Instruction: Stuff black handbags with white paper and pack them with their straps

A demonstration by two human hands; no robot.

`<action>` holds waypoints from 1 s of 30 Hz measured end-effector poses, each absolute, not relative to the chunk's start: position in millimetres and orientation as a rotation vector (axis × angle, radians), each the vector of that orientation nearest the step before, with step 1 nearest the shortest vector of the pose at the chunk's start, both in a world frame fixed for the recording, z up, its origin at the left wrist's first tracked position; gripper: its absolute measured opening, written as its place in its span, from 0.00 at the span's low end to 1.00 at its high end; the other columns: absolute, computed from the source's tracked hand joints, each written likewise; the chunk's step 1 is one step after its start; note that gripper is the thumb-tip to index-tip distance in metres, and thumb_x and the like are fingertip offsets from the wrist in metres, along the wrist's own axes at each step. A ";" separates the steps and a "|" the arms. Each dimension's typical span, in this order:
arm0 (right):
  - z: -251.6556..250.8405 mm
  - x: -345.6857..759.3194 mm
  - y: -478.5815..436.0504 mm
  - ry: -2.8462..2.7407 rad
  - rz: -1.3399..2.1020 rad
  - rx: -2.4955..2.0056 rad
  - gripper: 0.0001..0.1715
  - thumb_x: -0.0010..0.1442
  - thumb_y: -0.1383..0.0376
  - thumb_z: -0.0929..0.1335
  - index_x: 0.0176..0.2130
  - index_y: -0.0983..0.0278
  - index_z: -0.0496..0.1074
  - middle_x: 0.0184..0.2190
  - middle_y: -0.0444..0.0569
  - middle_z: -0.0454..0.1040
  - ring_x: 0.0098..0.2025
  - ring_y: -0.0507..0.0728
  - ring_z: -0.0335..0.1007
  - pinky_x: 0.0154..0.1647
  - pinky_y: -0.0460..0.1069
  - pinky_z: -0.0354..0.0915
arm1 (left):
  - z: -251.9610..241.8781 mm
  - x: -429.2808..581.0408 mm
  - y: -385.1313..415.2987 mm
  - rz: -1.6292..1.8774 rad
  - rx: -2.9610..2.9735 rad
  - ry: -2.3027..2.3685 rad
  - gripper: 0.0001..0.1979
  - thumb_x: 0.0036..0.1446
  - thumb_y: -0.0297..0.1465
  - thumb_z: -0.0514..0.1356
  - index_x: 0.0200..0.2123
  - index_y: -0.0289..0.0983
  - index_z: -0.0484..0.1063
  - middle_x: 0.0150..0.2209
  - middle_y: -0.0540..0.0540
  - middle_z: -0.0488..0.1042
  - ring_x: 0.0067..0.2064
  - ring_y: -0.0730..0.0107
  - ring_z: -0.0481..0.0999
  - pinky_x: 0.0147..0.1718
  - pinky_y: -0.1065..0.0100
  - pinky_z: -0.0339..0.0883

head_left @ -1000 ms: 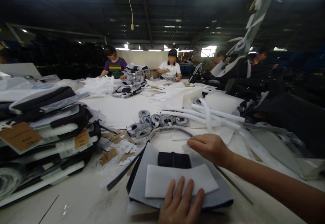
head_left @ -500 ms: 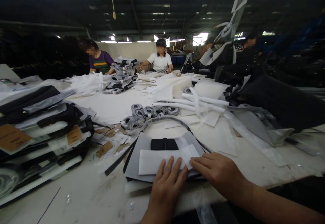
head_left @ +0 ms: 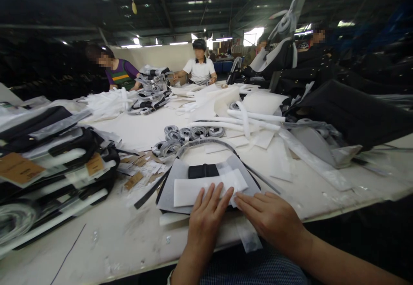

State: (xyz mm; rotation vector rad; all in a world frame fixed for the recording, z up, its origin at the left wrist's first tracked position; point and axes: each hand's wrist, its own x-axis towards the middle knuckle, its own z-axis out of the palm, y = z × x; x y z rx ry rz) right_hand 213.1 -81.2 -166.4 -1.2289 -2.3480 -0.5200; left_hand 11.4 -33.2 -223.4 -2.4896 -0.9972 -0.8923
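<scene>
My left hand [head_left: 206, 216] lies flat with fingers stretched out on a white foam sheet [head_left: 190, 190]. That sheet rests on a grey fabric piece [head_left: 172, 186] with a small black folded item [head_left: 203, 171] at its far edge. My right hand [head_left: 269, 218] lies beside the left, fingers flat on the near right edge of the grey piece and a clear plastic strip [head_left: 248, 237]. Neither hand grips anything.
A stack of packed black bags with brown tags [head_left: 48, 164] fills the left. Coiled grey straps [head_left: 187, 134], loose paper tags [head_left: 142, 173], white foam tubes [head_left: 251, 119] and a dark bag [head_left: 351, 117] lie beyond. Three other people work at the table's far end.
My right hand came back from the far side of the grey piece to its near edge beside the left hand. The view tilted down and back from the table.
</scene>
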 end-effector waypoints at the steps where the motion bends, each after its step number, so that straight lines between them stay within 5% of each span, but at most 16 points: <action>1: -167.7 212.6 -81.4 -2.342 -0.516 -1.233 0.21 0.72 0.69 0.57 0.48 0.67 0.76 0.47 0.49 0.80 0.36 0.57 0.74 0.35 0.54 0.60 | -222.7 11.6 -33.8 -0.875 -2.489 -0.992 0.23 0.72 0.31 0.43 0.67 0.46 0.57 0.66 0.50 0.63 0.63 0.60 0.68 0.58 0.53 0.67; 7: -169.6 225.9 -96.7 -2.327 -0.450 -1.132 0.16 0.71 0.69 0.61 0.50 0.66 0.75 0.51 0.51 0.79 0.39 0.56 0.77 0.37 0.53 0.66 | -222.8 9.7 -35.6 -0.828 -2.518 -0.921 0.22 0.71 0.32 0.48 0.66 0.49 0.58 0.64 0.56 0.65 0.63 0.56 0.67 0.59 0.51 0.66; 16: -233.3 256.6 -121.3 -2.467 -0.314 -0.998 0.26 0.67 0.75 0.62 0.63 0.64 0.66 0.59 0.54 0.72 0.65 0.60 0.61 0.64 0.60 0.62 | -224.2 9.6 -35.2 -0.803 -2.539 -0.939 0.22 0.70 0.31 0.50 0.65 0.48 0.60 0.63 0.54 0.67 0.64 0.57 0.67 0.61 0.52 0.65; 22: -235.7 239.6 -109.6 -2.366 -0.168 -0.860 0.18 0.69 0.72 0.60 0.53 0.66 0.74 0.47 0.52 0.80 0.53 0.56 0.75 0.58 0.53 0.70 | -222.9 11.2 -35.8 -0.853 -2.500 -0.943 0.20 0.71 0.32 0.49 0.63 0.49 0.63 0.62 0.55 0.68 0.63 0.59 0.67 0.61 0.54 0.64; 26: -187.0 236.5 -107.3 -2.299 0.004 -0.818 0.18 0.71 0.58 0.62 0.48 0.64 0.75 0.36 0.50 0.82 0.39 0.54 0.80 0.53 0.48 0.73 | -221.3 13.4 -34.9 -0.873 -2.465 -0.945 0.19 0.72 0.32 0.48 0.61 0.50 0.66 0.63 0.60 0.67 0.63 0.61 0.68 0.63 0.56 0.61; 30: -138.7 230.1 -53.5 -2.330 -0.098 -0.926 0.18 0.69 0.70 0.62 0.55 0.65 0.71 0.50 0.53 0.78 0.55 0.55 0.73 0.62 0.52 0.65 | -222.4 16.1 -32.7 -0.944 -2.426 -0.933 0.19 0.72 0.33 0.48 0.61 0.49 0.67 0.62 0.61 0.68 0.62 0.63 0.69 0.66 0.57 0.56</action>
